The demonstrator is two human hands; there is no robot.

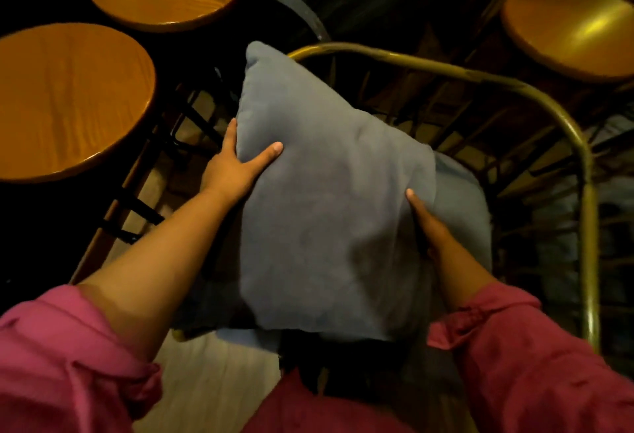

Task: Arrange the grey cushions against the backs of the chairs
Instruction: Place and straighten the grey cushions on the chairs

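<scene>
- We hold a soft grey square fabric cushion (329, 199) between both hands above a chair with a curved brass-coloured metal tube frame (535, 96); the cushion is tilted, its far corner reaching toward the top rail of the chair back.
- We judge that it is held by its two side edges so it can be steered and set upright against the back (not yet resting there, as far as we can tell).
- A second grey cushion (459, 206) lies on the seat, partly covered by the one in hand.
- Our left hand (236, 165) clasps the left edge: the thumb lies across the front face, the fingers are extended along the edge and behind it.
- Our right hand (429, 223) grips the right edge; only one digit shows on the fabric, the rest are tucked behind, so we cannot tell their spread.
- Round orange-brown wooden tabletops (68, 99) stand to the left and far right, well apart from the cushion.
</scene>
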